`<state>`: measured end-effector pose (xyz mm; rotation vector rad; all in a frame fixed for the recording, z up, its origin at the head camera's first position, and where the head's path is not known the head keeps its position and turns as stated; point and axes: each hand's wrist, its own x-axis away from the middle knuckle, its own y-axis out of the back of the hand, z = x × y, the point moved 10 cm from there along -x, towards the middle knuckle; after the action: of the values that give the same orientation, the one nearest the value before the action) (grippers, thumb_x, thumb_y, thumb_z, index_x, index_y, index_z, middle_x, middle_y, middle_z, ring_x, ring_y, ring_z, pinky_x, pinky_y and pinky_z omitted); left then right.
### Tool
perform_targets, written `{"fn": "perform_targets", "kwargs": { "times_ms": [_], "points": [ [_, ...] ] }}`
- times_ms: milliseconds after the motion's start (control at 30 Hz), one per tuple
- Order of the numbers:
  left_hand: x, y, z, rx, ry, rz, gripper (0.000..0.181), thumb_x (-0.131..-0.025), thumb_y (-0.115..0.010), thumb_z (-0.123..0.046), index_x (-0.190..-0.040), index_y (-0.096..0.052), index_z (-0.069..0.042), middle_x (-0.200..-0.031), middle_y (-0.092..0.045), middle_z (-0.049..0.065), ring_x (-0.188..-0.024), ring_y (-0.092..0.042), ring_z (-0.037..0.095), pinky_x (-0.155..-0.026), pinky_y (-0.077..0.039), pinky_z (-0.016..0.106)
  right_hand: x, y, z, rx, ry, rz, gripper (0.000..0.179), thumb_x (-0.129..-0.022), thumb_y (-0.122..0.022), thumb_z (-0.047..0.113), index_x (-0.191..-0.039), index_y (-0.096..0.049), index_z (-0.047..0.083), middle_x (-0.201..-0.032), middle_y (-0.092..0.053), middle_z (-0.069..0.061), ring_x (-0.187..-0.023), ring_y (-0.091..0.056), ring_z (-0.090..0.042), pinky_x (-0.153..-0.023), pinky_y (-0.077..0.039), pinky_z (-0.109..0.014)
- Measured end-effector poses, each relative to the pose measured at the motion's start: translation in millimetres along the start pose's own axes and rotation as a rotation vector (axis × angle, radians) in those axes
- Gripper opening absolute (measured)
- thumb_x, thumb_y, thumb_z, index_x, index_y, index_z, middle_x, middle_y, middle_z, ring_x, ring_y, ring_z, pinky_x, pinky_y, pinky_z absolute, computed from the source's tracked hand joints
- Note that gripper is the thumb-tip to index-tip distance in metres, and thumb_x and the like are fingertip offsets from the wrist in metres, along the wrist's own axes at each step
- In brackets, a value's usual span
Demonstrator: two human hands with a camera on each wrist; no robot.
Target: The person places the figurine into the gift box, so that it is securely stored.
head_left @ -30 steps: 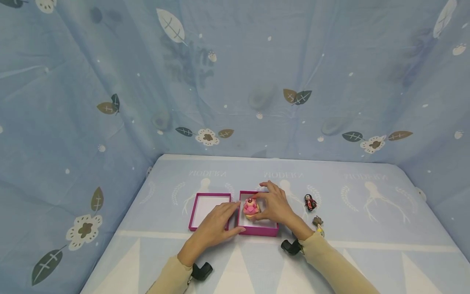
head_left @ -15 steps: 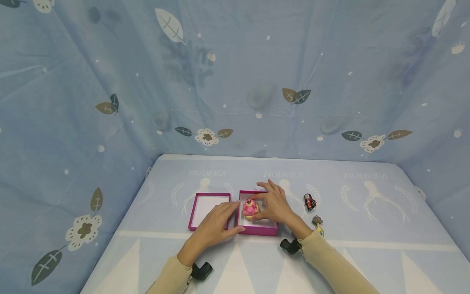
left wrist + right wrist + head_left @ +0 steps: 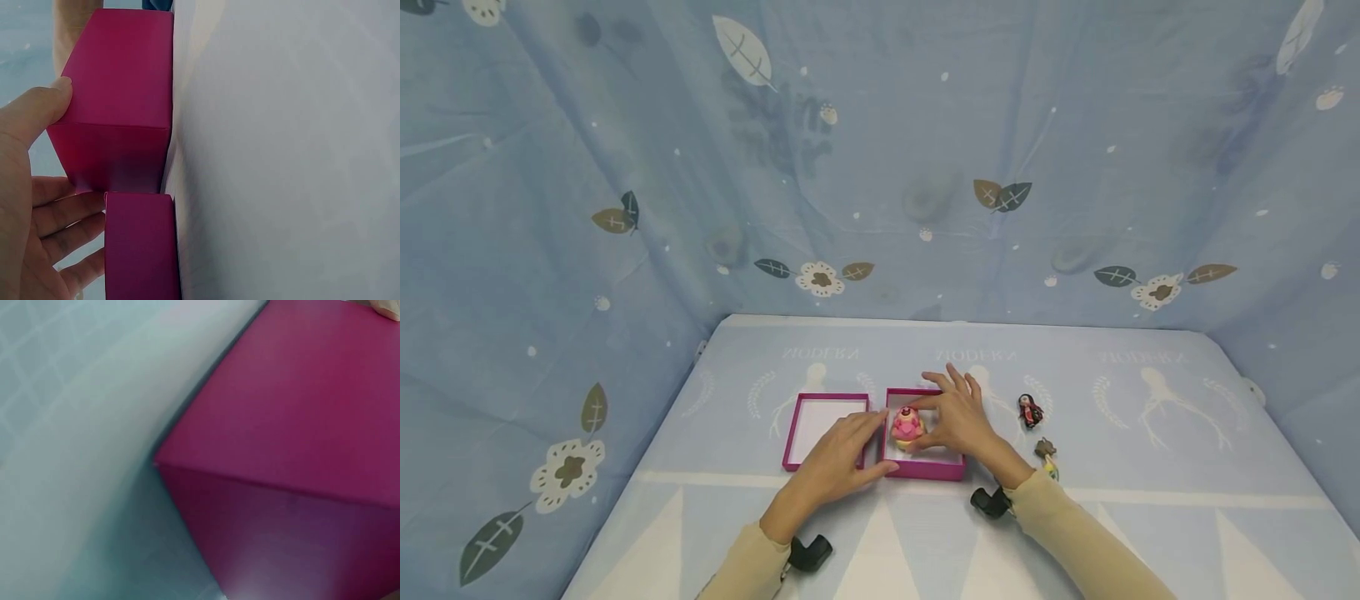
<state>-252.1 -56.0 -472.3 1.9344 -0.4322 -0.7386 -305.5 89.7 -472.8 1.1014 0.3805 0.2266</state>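
Observation:
A pink toy figure (image 3: 907, 425) with a yellowish lower part is inside the magenta box (image 3: 925, 471), near its left wall. My right hand (image 3: 955, 419) pinches the figure between thumb and index finger, the other fingers raised. At the box's left front corner is my left hand (image 3: 842, 458), its fingers extended. In the left wrist view, the left thumb (image 3: 53, 100) touches the top edge of the box (image 3: 119, 75), while the other fingers lie along its left side. The right wrist view shows mostly the outer walls of the box (image 3: 300, 406); the figure is out of sight there.
Left of the box lies a shallow magenta lid (image 3: 820, 421), white inside, partly behind my left hand. To the right on the patterned tablecloth (image 3: 1150, 467) are a small red-and-black doll figure (image 3: 1030, 412) and a brown-and-yellow trinket (image 3: 1047, 458). A blue curtain (image 3: 887, 167) hangs behind.
The pink figure and my right hand's fingertips have shifted very slightly left within the box, with the right fingers spread a little more. My left hand stays in place.

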Motion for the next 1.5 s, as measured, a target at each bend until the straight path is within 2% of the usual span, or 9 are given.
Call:
{"fn": "perform_targets", "kwargs": {
  "times_ms": [267, 600, 867, 1033, 1500],
  "points": [
    [0.3, 0.4, -0.5, 0.000, 0.009, 0.006, 0.077, -0.086, -0.068, -0.053, -0.146, -0.046, -0.009, -0.139, -0.057, 0.009, -0.130, -0.052, 0.026, -0.110, -0.042, 0.048, -0.3, -2.6, -1.6, 0.031, -0.026, -0.004, 0.070, -0.046, -0.088, 0.063, -0.107, -0.077, 0.031, -0.148, -0.048, -0.008, -0.144, -0.025, -0.047, -0.114, -0.018, -0.067],
    [1.0, 0.3, -0.8, -0.002, 0.008, -0.001, 0.078, -0.086, -0.069, -0.051, -0.146, -0.046, -0.008, -0.139, -0.057, 0.010, -0.130, -0.053, 0.027, -0.109, -0.043, 0.048, -0.1, -2.8, -0.3, 0.058, -0.026, -0.004, 0.073, -0.042, -0.088, 0.063, -0.103, -0.079, 0.025, -0.147, -0.049, -0.010, -0.144, -0.025, -0.048, -0.114, -0.018, -0.067],
    [0.7, 0.2, -2.4, -0.012, -0.007, 0.001, 0.078, -0.087, -0.068, -0.053, -0.146, -0.045, -0.008, -0.140, -0.057, 0.009, -0.130, -0.052, 0.026, -0.110, -0.042, 0.047, 0.8, -2.8, -0.3, 0.145, -0.036, -0.029, 0.070, -0.039, -0.086, 0.068, -0.094, -0.080, 0.025, -0.145, -0.051, -0.009, -0.143, -0.027, -0.046, -0.115, -0.020, -0.065],
    [0.3, 1.3, -2.3, -0.014, 0.000, 0.005, 0.078, -0.086, -0.069, -0.051, -0.146, -0.045, -0.007, -0.140, -0.057, 0.009, -0.130, -0.052, 0.026, -0.110, -0.042, 0.047, 1.7, -1.3, 1.7, 0.149, -0.024, -0.037, 0.064, -0.041, -0.085, 0.068, -0.089, -0.081, 0.025, -0.143, -0.053, -0.008, -0.143, -0.028, -0.046, -0.115, -0.019, -0.065],
    [0.2, 1.9, -2.6, -0.014, 0.001, -0.004, 0.078, -0.086, -0.068, -0.054, -0.145, -0.047, -0.008, -0.139, -0.058, 0.008, -0.130, -0.053, 0.026, -0.110, -0.043, 0.047, 1.0, -4.1, -0.2, 0.113, -0.009, 0.017, 0.057, -0.050, -0.091, 0.057, -0.094, -0.080, 0.023, -0.146, -0.049, -0.009, -0.143, -0.024, -0.049, -0.111, -0.017, -0.072]
  ]
}}
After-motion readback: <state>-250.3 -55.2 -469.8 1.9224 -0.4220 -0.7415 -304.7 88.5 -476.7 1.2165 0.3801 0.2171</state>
